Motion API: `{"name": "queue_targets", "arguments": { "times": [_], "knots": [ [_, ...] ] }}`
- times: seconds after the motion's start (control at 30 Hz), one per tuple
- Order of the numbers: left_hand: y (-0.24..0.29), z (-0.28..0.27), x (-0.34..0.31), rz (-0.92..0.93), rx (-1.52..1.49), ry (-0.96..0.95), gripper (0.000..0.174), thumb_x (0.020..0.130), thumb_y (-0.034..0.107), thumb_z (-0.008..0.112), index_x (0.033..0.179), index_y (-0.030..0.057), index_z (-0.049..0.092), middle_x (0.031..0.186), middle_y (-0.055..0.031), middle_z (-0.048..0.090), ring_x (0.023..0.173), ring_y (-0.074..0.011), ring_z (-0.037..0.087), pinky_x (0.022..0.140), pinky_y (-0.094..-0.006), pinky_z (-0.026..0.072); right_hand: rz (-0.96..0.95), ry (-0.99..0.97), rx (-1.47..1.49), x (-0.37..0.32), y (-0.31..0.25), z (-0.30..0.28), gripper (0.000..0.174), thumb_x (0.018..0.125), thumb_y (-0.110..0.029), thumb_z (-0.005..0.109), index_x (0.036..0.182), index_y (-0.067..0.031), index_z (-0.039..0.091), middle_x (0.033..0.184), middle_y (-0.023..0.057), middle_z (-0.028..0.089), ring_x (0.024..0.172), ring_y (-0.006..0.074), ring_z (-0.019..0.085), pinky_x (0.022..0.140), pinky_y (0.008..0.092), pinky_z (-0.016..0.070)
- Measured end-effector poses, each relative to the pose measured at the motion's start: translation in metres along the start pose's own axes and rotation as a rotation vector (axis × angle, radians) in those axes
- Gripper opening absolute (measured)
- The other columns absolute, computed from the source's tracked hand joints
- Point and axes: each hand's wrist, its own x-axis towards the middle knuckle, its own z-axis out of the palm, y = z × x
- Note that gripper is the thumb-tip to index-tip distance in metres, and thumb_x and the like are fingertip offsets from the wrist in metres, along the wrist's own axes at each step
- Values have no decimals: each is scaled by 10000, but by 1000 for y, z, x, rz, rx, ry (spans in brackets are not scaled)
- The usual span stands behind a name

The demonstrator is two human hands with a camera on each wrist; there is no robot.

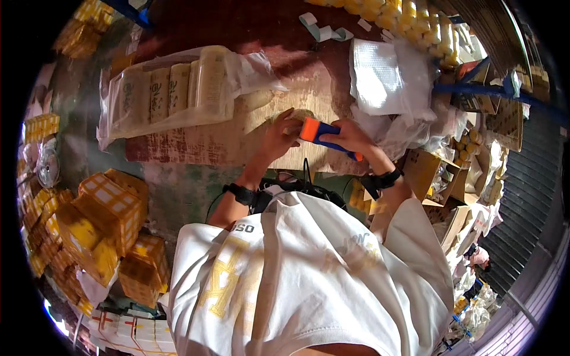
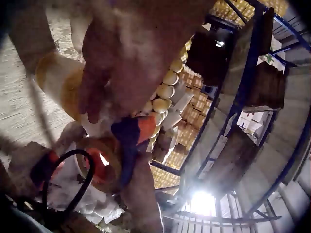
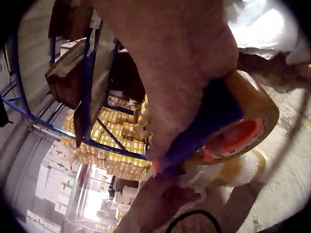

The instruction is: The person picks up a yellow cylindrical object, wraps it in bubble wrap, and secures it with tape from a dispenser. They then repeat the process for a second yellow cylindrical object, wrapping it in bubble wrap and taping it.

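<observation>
In the head view my right hand (image 1: 351, 137) grips a blue and orange tape dispenser (image 1: 328, 134) above the bare wooden part of the table. The right wrist view has my right hand (image 3: 180, 63) wrapped over its blue body (image 3: 201, 124), beside the tape roll's orange core (image 3: 238, 138). To the dispenser's left, my left hand (image 1: 279, 137) has its fingers bent at a small cylinder. That pale cylinder with yellow-brown bands (image 2: 60, 85) lies between thumb and fingers of my left hand (image 2: 131, 58); part of it is hidden.
A clear plastic bag (image 1: 172, 92) of wrapped packs lies at the table's left. Silvery bubble-wrap sheets (image 1: 377, 77) are at its right, with rows of yellow-banded cylinders (image 1: 415, 24) behind. Taped boxes (image 1: 104, 216) stand left of me, open cartons (image 1: 424, 172) right.
</observation>
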Motion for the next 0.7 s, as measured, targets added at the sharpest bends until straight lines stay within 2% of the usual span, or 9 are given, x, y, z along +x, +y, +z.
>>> {"name": "queue_targets", "arguments": {
  "times": [0.03,0.13,0.23,0.33,0.43,0.57,0.63,0.7],
  "knots": [
    [3,-1,0,-45,31,-19,505,972,108,648,1442,38,476,1478,-143,468,1006,-236,707,671,-320,649,-33,18,3,-1,-1,2,584,850,-557,770,749,14,700,581,62,608,539,126,573,502,337,444],
    [-5,-6,3,-85,-169,-51,686,968,119,664,1549,46,306,1346,-115,589,908,-218,723,695,-318,638,71,-2,31,-5,-10,2,542,844,-528,786,818,9,721,631,78,644,586,129,596,544,340,469],
    [5,-9,1,-217,-241,-95,797,971,136,672,1592,61,178,1231,-83,655,867,-200,723,717,-322,624,24,25,21,-12,-23,-1,514,829,-497,810,940,-1,734,719,97,690,658,152,637,617,349,500],
    [14,-9,0,-161,-166,-119,830,975,159,678,1602,73,143,1229,-75,659,854,-188,722,731,-322,613,-45,45,49,-6,2,9,534,813,-470,830,1052,-5,722,818,111,723,739,172,669,691,355,517],
    [14,-9,0,-213,-202,-95,733,961,163,697,1558,52,285,1362,-77,581,862,-185,719,717,-315,613,-29,26,63,-6,3,10,560,804,-457,839,1099,0,706,857,122,731,770,185,680,718,362,520],
    [20,-9,4,-216,-144,-69,541,938,121,713,1417,19,483,1518,-81,405,863,-188,711,691,-302,609,-85,36,38,-7,-6,6,564,790,-449,847,1100,1,706,862,128,729,768,184,678,717,365,519],
    [22,-8,2,-205,-115,-67,461,930,98,715,1348,5,545,1562,-81,329,866,-184,705,668,-294,606,-77,15,81,-4,0,7,571,786,-444,849,1117,-2,704,867,130,727,770,183,677,719,364,519],
    [22,-7,1,-193,-178,-74,488,928,82,709,1374,11,524,1546,-88,356,888,-183,699,669,-294,606,-73,2,39,-4,1,5,558,786,-440,850,1099,-2,704,856,133,720,767,185,674,717,366,517]
  ]
}}
